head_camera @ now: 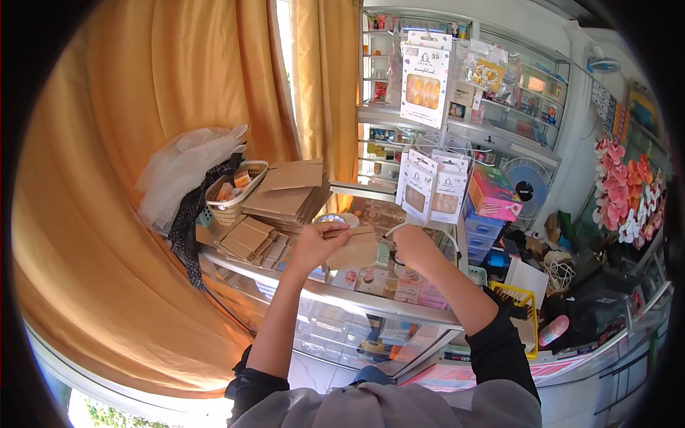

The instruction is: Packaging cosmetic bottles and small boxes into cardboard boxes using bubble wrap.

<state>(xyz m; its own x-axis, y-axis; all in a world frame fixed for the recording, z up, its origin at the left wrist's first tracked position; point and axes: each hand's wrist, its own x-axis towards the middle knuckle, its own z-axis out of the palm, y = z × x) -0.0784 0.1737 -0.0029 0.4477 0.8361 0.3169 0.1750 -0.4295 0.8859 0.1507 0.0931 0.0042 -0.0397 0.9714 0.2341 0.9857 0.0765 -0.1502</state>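
Observation:
My left hand grips a small cardboard box, thumb on its top face and fingers at the far side. The box is held over the glass display counter. To the right of the box is my right hand, curled, its fingers largely hidden from this angle. A dark, curved item shows at its lower edge; I cannot tell whether the hand holds it. A thin white cable arcs just behind this hand. Beyond the left hand lies a roll of tape.
Flattened cardboard boxes are stacked on the left beside a woven basket and bubble wrap. A rack of boxed press-on nails stands behind the hands. On the right are a yellow basket, blue drawers and a fan.

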